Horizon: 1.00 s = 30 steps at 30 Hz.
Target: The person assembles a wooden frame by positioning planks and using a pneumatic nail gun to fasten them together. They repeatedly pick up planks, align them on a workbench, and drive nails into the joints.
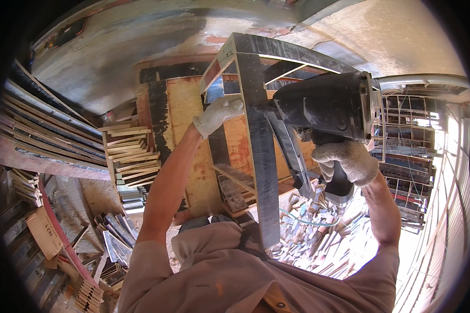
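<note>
A black nail gun is gripped in my gloved right hand, fingers wrapped round its handle. Its nose meets the dark face board of a wooden frame, and the slanted magazine hangs below. On the other side of that same board, my gloved left hand is closed on the frame's edge near its upper corner; the fingertips are partly hidden. The frame stands upright in front of me, made of dark-faced boards with pale cut edges.
Behind the frame is a worn yellow-and-black work surface. Stacked short slats and long boards lie to the left, near a cardboard piece. Wood offcuts cover the floor at right, under a pale green hose. Stacked frames stand beyond.
</note>
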Available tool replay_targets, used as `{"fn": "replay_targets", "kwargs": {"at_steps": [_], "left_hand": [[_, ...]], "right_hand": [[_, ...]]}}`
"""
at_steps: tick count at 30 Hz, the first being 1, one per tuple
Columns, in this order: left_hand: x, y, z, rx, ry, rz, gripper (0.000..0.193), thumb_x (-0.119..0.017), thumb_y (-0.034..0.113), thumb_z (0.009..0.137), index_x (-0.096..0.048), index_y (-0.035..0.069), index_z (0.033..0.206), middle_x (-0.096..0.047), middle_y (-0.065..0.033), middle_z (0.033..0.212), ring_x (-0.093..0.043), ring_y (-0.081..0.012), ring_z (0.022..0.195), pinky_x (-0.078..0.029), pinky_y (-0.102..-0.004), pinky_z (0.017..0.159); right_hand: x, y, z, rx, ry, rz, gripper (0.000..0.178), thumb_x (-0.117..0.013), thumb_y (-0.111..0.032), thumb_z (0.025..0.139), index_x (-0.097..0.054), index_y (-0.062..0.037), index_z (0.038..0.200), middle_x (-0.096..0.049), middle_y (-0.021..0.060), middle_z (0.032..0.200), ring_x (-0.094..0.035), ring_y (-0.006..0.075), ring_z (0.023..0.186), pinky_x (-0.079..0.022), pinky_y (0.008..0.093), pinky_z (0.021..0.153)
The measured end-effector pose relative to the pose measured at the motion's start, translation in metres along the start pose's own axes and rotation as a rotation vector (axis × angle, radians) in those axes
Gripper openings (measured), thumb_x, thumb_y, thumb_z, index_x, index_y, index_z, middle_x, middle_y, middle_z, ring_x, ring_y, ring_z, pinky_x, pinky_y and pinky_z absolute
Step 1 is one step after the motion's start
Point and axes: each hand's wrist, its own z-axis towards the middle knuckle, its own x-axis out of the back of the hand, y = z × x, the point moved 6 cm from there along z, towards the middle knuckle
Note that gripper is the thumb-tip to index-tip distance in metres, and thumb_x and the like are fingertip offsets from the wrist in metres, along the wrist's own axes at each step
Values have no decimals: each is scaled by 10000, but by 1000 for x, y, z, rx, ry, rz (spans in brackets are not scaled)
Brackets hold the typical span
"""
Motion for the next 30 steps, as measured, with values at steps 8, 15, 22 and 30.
{"fn": "replay_targets", "kwargs": {"at_steps": [8, 15, 22, 30], "left_hand": [[-5, 7, -6, 78, 56, -103, 544, -656, 609, 939, -675, 77, 1048, -533, 57, 909, -456, -80, 858, -404, -245, 815], [-7, 11, -3, 78, 98, -137, 592, -684, 571, 929, -692, 43, 1197, -630, 5, 1043, -542, -111, 1007, -429, -294, 970], [6, -14, -3, 114, 72, -151, 674, -680, 560, 932, -638, 39, 1357, -655, -62, 1289, -562, -168, 1205, -393, -341, 1103], [-4, 6, -9, 69, 54, -158, 564, -615, 618, 963, -677, 91, 1154, -491, 62, 707, -397, -67, 578, -314, -242, 468]], "right_hand": [[2, -5, 8, 4, -45, -113, 73, -620, -40, 915, -621, 4, 857, -552, 54, 706, -594, 126, 526, -517, 276, 495], [6, -5, 9, 81, -80, -179, 175, -602, -52, 923, -563, 8, 763, -506, 26, 649, -557, 110, 484, -502, 264, 450], [9, -4, 6, -76, -13, 129, 76, -607, -54, 932, -664, -11, 955, -520, -15, 653, -600, 104, 564, -503, 281, 536], [7, -4, -4, -47, 52, -17, 124, -616, -112, 912, -615, 5, 872, -524, 38, 601, -532, 112, 494, -483, 280, 479]]}}
